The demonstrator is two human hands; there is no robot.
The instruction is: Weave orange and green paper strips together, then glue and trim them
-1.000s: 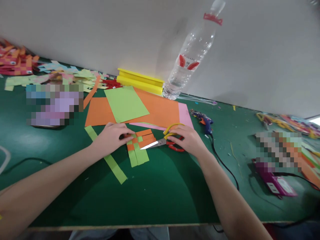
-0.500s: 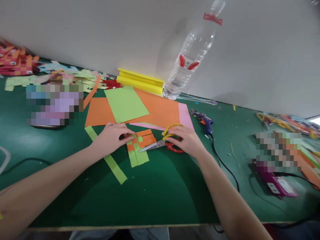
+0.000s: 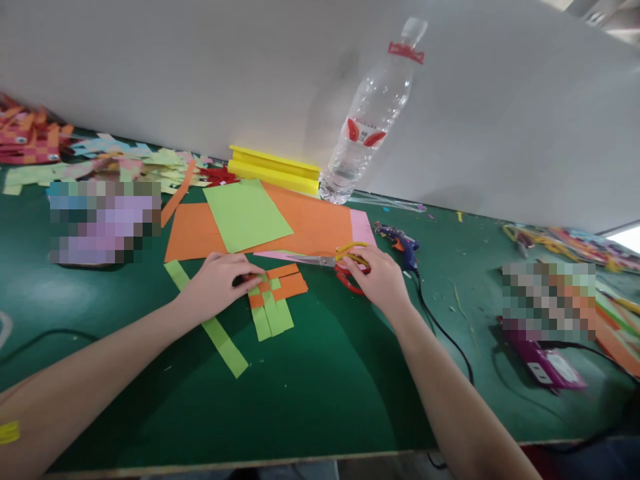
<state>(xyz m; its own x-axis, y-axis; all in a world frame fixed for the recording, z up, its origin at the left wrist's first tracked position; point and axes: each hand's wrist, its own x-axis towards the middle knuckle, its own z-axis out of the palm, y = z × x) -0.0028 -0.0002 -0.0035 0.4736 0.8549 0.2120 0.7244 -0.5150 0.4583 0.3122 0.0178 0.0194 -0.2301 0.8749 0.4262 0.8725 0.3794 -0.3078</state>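
My left hand [image 3: 225, 280] pinches the upper left corner of a woven piece of orange and green paper strips [image 3: 273, 308], its green ends pointing toward me and its orange ends to the right. In my right hand [image 3: 377, 273] are scissors [image 3: 325, 261] with one yellow and one red handle loop. Their blades point left, above the woven paper and apart from it, and look nearly closed. A loose green paper strip [image 3: 227, 347] lies slantwise under my left wrist. Beyond my hands, a green sheet [image 3: 249, 215] rests on larger orange paper [image 3: 313, 217].
Behind the papers stand a yellow holder [image 3: 274, 175] and a tilted plastic bottle [image 3: 367, 120]. A glue gun [image 3: 400, 245] with a black cord lies right of my hand. Paper scraps [image 3: 160, 167] are heaped at the back left; a purple power box [image 3: 543, 363] sits at the right.
The scissors have lifted off the woven paper; their blades have swung upward and closed further. My left hand still pinches the same corner. The whole view has shifted slightly.
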